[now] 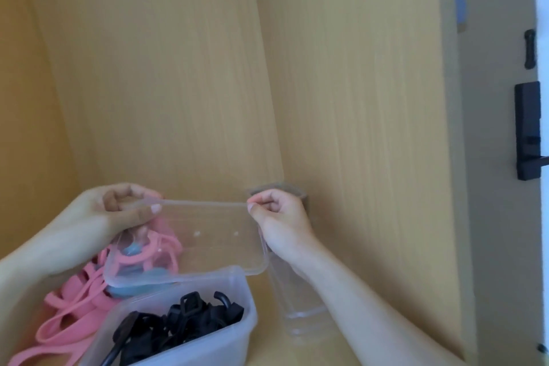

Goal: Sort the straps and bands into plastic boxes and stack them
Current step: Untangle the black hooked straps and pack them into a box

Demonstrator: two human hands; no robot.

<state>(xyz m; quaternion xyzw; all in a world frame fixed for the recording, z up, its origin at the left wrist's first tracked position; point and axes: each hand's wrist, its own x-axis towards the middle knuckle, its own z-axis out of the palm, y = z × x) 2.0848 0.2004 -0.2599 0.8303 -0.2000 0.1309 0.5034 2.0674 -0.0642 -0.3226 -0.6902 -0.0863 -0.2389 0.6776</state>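
Both my hands hold a clear plastic lid (205, 238) tilted in the air above the boxes. My left hand (118, 211) grips its left far corner and my right hand (279, 217) pinches its right far corner. Below the lid stands a translucent plastic box (237, 324) filled with black straps (178, 324). To the left lie pink bands (68, 312) in a loose pile, with something blue (133, 249) among them, seen partly through the lid.
A clear plastic container (300, 318) stands to the right of the box, behind my right forearm. Wooden panels enclose the shelf at the back and sides. A door with a black lock plate (527, 131) is at the far right.
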